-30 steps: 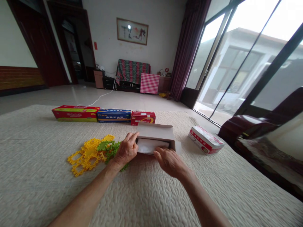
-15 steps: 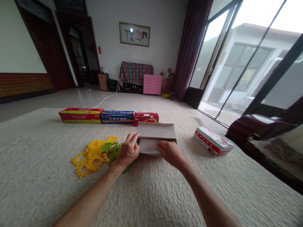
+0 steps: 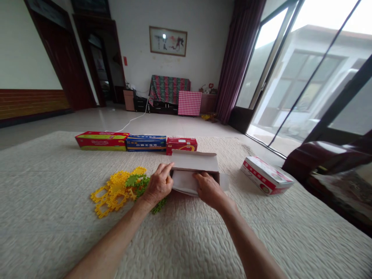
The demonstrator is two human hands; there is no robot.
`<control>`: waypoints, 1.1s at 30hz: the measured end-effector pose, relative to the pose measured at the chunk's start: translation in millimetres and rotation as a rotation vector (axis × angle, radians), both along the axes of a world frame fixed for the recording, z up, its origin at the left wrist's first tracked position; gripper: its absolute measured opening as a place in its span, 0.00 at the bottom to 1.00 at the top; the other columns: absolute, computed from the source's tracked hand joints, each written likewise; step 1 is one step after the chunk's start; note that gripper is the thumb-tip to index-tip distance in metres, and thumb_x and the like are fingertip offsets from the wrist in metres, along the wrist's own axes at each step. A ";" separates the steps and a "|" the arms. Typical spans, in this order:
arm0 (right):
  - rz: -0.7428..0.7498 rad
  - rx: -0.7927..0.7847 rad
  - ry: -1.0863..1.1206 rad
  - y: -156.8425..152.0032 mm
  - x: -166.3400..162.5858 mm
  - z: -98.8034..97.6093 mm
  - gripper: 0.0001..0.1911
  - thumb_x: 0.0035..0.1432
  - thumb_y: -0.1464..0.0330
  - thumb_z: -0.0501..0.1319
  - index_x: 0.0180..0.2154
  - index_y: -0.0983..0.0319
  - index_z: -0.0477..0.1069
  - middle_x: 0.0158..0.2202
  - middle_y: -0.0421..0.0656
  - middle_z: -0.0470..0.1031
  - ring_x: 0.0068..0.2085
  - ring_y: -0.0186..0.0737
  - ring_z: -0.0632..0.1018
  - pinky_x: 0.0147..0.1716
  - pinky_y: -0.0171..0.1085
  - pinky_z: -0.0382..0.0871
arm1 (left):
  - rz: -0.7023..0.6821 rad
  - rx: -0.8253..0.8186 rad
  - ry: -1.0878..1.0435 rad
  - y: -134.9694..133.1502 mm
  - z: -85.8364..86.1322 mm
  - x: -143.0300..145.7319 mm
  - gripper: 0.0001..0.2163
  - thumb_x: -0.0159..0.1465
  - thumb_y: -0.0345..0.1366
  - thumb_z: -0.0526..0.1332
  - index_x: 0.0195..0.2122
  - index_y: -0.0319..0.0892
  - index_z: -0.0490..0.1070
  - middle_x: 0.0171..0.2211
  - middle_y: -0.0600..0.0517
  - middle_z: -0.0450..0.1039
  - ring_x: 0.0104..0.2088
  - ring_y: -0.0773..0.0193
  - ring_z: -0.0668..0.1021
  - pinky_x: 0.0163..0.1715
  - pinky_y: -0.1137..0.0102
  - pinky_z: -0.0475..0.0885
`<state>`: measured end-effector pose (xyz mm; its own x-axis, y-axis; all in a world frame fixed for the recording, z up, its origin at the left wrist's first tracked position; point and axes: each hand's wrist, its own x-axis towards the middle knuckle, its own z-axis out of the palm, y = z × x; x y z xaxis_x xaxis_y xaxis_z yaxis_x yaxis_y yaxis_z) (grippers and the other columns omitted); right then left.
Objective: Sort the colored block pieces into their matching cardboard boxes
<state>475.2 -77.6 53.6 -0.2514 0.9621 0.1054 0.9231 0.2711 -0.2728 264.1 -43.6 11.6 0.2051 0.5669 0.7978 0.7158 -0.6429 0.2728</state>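
Observation:
An opened cardboard box [image 3: 194, 161] sits in front of me, its pale lid flap raised at the far side. My left hand [image 3: 158, 185] is closed on the box's left end, thumb and fingers pinching the edge. My right hand [image 3: 208, 188] grips at the near flap [image 3: 184, 181], its fingertips reaching over into the box and partly hidden. A small side flap [image 3: 224, 181] sticks out at the right end. Beside my left hand lie yellow plastic interlocking pieces [image 3: 117, 188] and green ones [image 3: 142, 186], some of them behind the wrist.
Across the back of the quilted mat [image 3: 186, 240] stand a red-and-green box [image 3: 102, 141], a blue box [image 3: 147, 143] and a red box [image 3: 181, 144] in a row. A white-and-red box [image 3: 266, 175] lies to the right, near a dark wooden armrest [image 3: 316, 155].
My right hand has moved from the flap's edge further in over the box opening. The right side flap now shows. My left hand keeps its hold; the view has shifted slightly.

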 end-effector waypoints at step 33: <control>-0.018 0.042 -0.159 5.9 -49.9 27.1 0.14 0.61 0.69 0.54 0.46 0.58 0.74 0.39 0.48 0.81 0.41 0.44 0.81 0.35 0.35 0.68 | -0.065 -0.098 -0.064 -3.1 3.1 -4.3 0.21 0.57 0.26 0.54 0.53 0.39 0.69 0.39 0.47 0.72 0.33 0.63 0.75 0.39 0.67 0.73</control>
